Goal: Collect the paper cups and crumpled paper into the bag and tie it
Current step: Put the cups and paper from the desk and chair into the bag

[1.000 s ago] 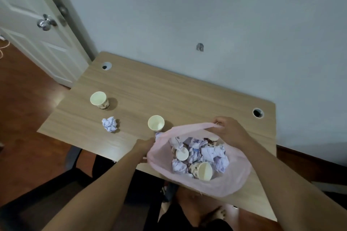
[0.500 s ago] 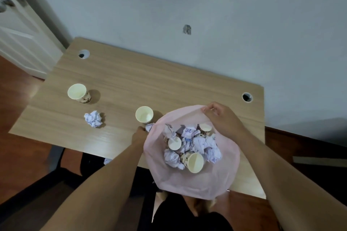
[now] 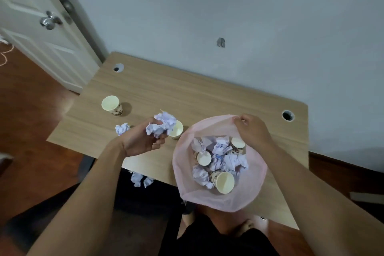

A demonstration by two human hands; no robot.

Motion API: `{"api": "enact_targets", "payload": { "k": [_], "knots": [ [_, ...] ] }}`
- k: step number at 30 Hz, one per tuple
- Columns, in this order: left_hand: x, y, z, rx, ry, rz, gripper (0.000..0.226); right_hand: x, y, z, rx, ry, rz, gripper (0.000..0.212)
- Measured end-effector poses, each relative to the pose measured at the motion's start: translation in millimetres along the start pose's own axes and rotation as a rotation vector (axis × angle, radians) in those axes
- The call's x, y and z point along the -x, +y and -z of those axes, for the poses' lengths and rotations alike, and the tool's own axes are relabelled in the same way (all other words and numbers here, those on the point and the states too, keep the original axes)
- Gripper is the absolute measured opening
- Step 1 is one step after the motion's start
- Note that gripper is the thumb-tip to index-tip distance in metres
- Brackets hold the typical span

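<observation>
A pink plastic bag [image 3: 220, 201] hangs open at the desk's near edge, holding several crumpled papers and three paper cups. My right hand [image 3: 252, 131] pinches the bag's far rim. My left hand [image 3: 143, 141] grips a crumpled paper ball [image 3: 162, 123], raised just left of the bag. Behind that ball stands a paper cup [image 3: 177, 130], partly hidden. A second cup [image 3: 112, 105] stands at the desk's left side, and a small crumpled paper [image 3: 122, 128] lies near it. More crumpled paper [image 3: 140, 179] lies below the desk's front edge.
The wooden desk [image 3: 187, 93] stands against a pale wall and has a cable hole [image 3: 118, 67] at the back left and another cable hole [image 3: 287, 115] at the right. A white door [image 3: 37, 27] with a metal knob is on the left. Dark wooden floor surrounds the desk.
My left hand let go of the bag's left rim and now holds a crumpled paper ball lifted beside the bag. My right hand still holds the far rim. The camera view shifted.
</observation>
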State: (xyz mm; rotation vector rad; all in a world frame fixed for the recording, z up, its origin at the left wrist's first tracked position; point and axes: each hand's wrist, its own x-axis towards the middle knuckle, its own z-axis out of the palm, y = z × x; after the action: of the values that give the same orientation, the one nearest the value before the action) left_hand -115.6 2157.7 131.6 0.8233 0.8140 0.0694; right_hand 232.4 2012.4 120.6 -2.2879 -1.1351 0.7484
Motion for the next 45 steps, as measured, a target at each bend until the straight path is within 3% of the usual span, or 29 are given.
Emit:
{"api": "enact_targets", "payload": {
  "k": [5, 8, 13, 15, 19, 24, 26, 29, 33, 39, 42, 45],
  "knots": [
    [-14.4, 11.8, -77.4, -0.307, -0.232, 0.109, 0.023, 1.1, -6.3, 5.1, 0.035, 0.003, 0.02, 0.039],
    [-55.9, -13.0, -123.7, -0.629, -0.127, 0.251, 0.04, 5.6, -11.5, 13.2, 0.064, 0.01, 0.057, 0.04],
    [-97.7, -34.3, -148.0, -0.897, 0.01, 0.31, 0.048, 8.4, -4.5, 31.4, 0.135, 0.022, 0.126, 0.041],
    [-93.4, -13.3, -145.0, -0.882, -0.031, 0.301, 0.051, 6.9, 2.4, 38.1, 0.148, 0.047, 0.128, 0.041],
    [-69.4, 39.3, -116.7, -0.598, -0.045, 0.197, 0.053, -0.7, 15.6, 51.2, 0.123, 0.144, 0.064, 0.044],
    [-94.5, 42.0, -49.5, -0.668, 0.482, -0.078, 0.026, -1.5, 18.7, 59.8, 0.054, 0.217, 0.006, 0.045],
    [-111.2, 23.0, -20.7, -0.901, 0.615, -0.038, 0.046, 0.9, 18.5, 57.0, 0.048, 0.202, 0.019, 0.046],
    [-130.9, -17.1, 7.8, -1.199, 0.578, 0.146, 0.088, 7.0, 16.7, 49.9, 0.05, 0.186, 0.032, 0.047],
    [-143.2, -57.9, 16.4, -1.328, 0.476, 0.055, 0.097, 11.9, 16.0, 40.4, 0.023, 0.19, 0.036, 0.042],
    [-142.2, -74.6, 20.9, -1.045, 0.656, -0.121, 0.077, 14.6, 12.9, 28.7, 0.034, 0.15, 0.022, 0.038],
    [-133.7, -52.3, 12.8, -0.482, 0.732, -0.198, 0.062, 14.1, 12.0, 24.5, 0.041, 0.152, 0.017, 0.039],
    [-117.8, -15.5, -4.4, -0.001, 0.527, -0.252, 0.047, 13.0, 9.5, 20.2, 0.027, 0.157, 0.003, 0.04]
  ]
}}
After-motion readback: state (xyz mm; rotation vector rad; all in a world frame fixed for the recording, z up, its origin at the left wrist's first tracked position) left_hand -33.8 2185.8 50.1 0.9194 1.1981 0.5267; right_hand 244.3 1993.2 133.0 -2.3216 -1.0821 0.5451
